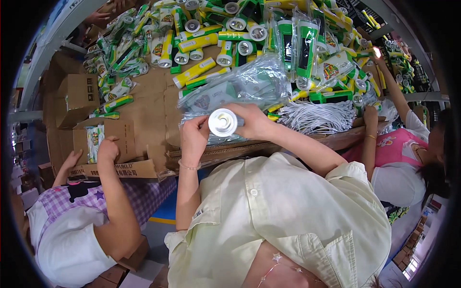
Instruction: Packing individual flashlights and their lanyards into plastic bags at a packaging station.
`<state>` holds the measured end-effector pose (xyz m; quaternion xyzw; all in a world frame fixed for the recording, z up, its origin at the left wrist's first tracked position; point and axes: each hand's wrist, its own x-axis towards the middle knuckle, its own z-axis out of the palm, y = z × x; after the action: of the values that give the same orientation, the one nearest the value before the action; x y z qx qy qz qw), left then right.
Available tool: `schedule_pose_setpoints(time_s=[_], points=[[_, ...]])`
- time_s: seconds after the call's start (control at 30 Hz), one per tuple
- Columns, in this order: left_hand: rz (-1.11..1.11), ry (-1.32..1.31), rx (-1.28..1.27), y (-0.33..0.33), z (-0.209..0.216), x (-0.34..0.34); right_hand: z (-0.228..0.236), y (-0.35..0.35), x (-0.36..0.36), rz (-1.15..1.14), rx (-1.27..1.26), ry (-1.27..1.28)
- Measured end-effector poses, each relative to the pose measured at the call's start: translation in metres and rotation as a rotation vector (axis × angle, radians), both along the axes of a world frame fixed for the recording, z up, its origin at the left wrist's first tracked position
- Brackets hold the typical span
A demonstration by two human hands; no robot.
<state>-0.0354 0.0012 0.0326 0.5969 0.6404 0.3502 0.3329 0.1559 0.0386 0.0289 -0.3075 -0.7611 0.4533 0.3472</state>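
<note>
A flashlight (pixel 223 123) points its round white lens end up toward me, just over the near edge of the cardboard-covered table. The fingers of my left hand (pixel 194 137) close on its left side. From the other side my right hand (pixel 252 121) grips it, its fingers partly hidden behind the head. Most of the flashlight's body is out of sight below the lens. Right behind my hands lie clear plastic bags (pixel 235 86) with green print. To the right of them is a bundle of white cables (pixel 317 116).
Yellow and green flashlights (pixel 197 43) pile up across the far side, several in clear bags. At left, a co-worker's hands (pixel 107 150) are at an open carton (pixel 126 139); another carton (pixel 79 101) stands behind. At right, another co-worker's hand (pixel 377 55) is by a lit flashlight.
</note>
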Motion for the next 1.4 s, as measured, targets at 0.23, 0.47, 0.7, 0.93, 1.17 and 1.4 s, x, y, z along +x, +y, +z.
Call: schedule_pose_setpoints(time_s=[0.23,0.47,0.7,0.93,1.17,1.4], points=[[0.101,-0.133,-0.198,0.005,-0.002,-0.003,-0.009,0.008,0.003,-0.012,0.377,-0.599],[-0.021,0.156,0.023,-0.001,0.004,0.025,-0.028,-0.005,-0.025,0.07,0.453,-1.182],[0.056,0.029,-0.297,0.003,-0.027,0.002,0.003,0.017,0.074,-0.089,0.234,-1.075],[0.003,0.012,-0.333,0.021,-0.03,0.008,-0.007,0.0,0.238,-0.514,0.148,-1.303],[0.04,0.047,-0.306,0.021,-0.048,-0.005,0.017,0.007,0.239,-0.275,0.324,-1.098],[0.019,0.165,-0.178,0.01,-0.063,-0.014,0.136,0.02,0.132,-0.434,-0.226,-0.073]])
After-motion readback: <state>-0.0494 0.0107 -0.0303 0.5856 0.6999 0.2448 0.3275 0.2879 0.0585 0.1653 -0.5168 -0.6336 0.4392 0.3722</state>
